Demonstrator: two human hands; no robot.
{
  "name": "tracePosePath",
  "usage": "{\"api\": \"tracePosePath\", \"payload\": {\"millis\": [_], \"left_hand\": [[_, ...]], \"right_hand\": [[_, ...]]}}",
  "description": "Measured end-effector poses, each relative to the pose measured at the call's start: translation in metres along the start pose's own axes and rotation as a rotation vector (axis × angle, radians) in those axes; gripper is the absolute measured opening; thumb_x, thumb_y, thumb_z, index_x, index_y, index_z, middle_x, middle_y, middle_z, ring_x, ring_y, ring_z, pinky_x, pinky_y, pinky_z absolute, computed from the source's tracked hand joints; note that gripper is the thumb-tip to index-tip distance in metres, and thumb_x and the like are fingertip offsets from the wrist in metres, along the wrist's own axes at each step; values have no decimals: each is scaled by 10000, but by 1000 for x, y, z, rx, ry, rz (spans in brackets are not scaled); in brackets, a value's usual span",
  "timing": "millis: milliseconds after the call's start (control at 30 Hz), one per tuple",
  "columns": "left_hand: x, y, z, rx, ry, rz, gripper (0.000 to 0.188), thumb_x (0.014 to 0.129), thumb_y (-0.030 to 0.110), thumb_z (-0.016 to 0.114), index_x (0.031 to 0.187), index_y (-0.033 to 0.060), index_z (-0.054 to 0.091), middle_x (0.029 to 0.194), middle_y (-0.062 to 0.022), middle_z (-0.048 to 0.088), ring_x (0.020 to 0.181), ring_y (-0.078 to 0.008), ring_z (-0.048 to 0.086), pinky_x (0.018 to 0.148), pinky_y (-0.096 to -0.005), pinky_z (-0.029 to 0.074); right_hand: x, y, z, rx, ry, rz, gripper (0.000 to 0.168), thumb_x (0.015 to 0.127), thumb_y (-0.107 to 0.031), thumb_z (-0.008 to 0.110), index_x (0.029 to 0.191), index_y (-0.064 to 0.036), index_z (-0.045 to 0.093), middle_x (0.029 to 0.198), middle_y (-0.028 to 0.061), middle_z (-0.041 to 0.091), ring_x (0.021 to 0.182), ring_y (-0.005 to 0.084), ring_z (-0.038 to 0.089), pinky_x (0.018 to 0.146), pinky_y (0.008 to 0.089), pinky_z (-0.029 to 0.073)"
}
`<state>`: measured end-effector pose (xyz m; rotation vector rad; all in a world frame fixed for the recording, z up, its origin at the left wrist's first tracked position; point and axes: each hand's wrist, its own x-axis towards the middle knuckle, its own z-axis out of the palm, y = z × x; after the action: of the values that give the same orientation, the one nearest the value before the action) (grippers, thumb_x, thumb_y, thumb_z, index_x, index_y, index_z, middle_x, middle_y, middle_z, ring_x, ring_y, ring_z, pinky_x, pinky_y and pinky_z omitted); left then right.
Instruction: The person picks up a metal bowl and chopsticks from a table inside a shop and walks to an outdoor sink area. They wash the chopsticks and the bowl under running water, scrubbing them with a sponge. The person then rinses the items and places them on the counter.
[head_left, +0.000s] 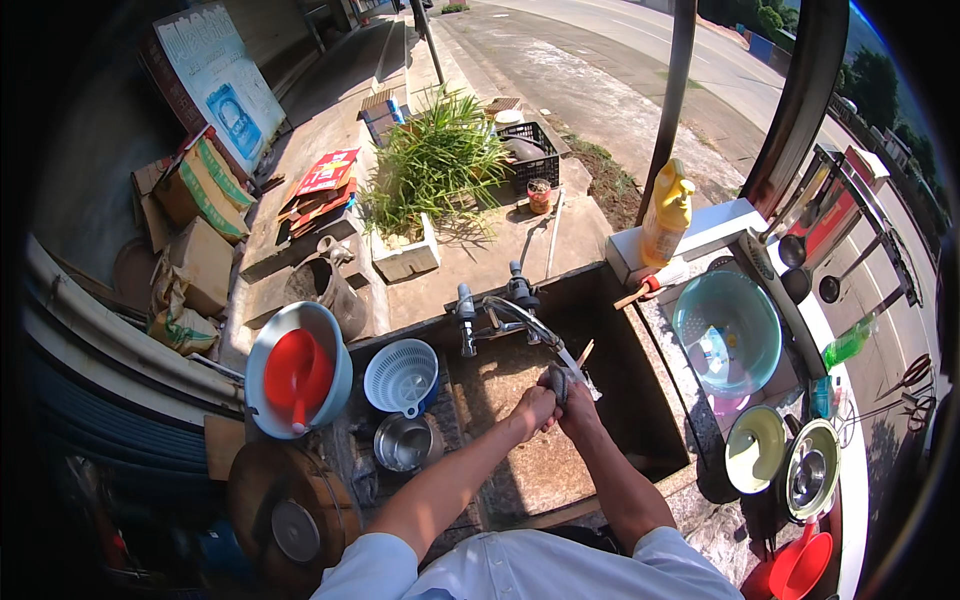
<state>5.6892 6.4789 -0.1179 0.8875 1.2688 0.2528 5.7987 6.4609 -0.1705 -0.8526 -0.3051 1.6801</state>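
Observation:
My left hand and my right hand are pressed together above the sink. A grey cloth or scrubbing pad is bunched between them, and both hands grip it. Water runs from the tap's flexible spout down onto my right hand. Pale, slim wooden sticks show just beyond the right hand; whether it holds them is hidden. The sink's left part lies in sunlight, while its right part is deep in shadow.
Left of the sink are a blue basin with a red dipper, a colander and a metal pot. At right stand a yellow detergent bottle, a teal basin and enamel bowls. Potted plants grow beyond.

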Motion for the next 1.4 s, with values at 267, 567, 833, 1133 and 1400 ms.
{"api": "tracePosePath", "payload": {"millis": [267,567,833,1133,1400], "left_hand": [[-17,-21,42,388,174,312,371,950,322,489,953,-31,604,899,-215,649,888,-328,632,795,-400,471],[-5,-79,22,431,276,412,358,947,276,434,868,-11,633,783,-258,595,747,-276,626,713,-410,470],[-38,-23,19,106,144,311,254,904,242,566,964,-4,563,665,-77,567,581,-170,550,536,-315,438],[-34,-63,3,-131,61,315,352,981,343,489,847,26,561,528,-3,437,366,-89,360,334,-276,255],[-137,-93,-28,-9,113,287,355,1007,317,454,899,6,588,559,-1,482,407,-91,426,379,-267,327]], "right_hand": [[15,-38,-26,248,513,-169,234,969,-258,496,851,-57,519,636,71,519,498,179,516,468,293,474],[26,-13,-11,129,554,-53,236,979,-271,507,843,-82,471,626,55,497,473,122,488,481,261,477],[-2,-9,5,121,271,-41,146,961,-152,467,864,-48,501,681,64,538,585,172,555,567,280,478],[-13,9,21,-97,132,-21,272,928,-300,586,803,-59,564,633,51,543,542,176,530,451,306,405],[13,-9,-26,-63,523,-138,169,931,-240,608,858,-87,622,680,13,569,565,114,528,491,275,420]]}}
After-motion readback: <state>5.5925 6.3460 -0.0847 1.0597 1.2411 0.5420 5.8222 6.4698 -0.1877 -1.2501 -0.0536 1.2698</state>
